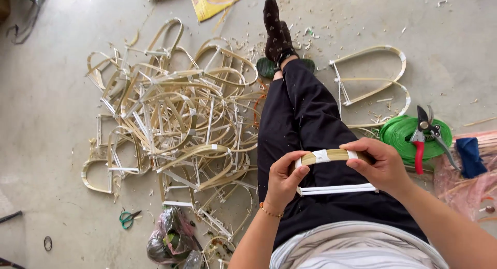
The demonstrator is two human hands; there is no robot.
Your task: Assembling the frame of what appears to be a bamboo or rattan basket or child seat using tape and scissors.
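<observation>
Dozens of bent bamboo frames lie heaped in a pile (171,119) on the concrete floor (46,108), left of the person's outstretched leg (300,119). Two more frames (373,77) lie to the right of the leg, farther off than a green tape roll (401,134) with red-handled shears (422,137) resting on it. A blue cloth (470,154) sits just right of the roll. Small green scissors (127,217) lie near the pile's near left edge, beside a crumpled bag (168,238).

Over the lap, both hands grasp one strip frame (331,170). Its long axis runs left to right, level between them, with a white-taped curved strip on the far side and a straight white bar on the near side. The left hand (283,178) pinches the left end, thumb on top; the right hand (380,163) closes its fingers over the right end. Neither hand is nearer; the frame spans the gap between them.
</observation>
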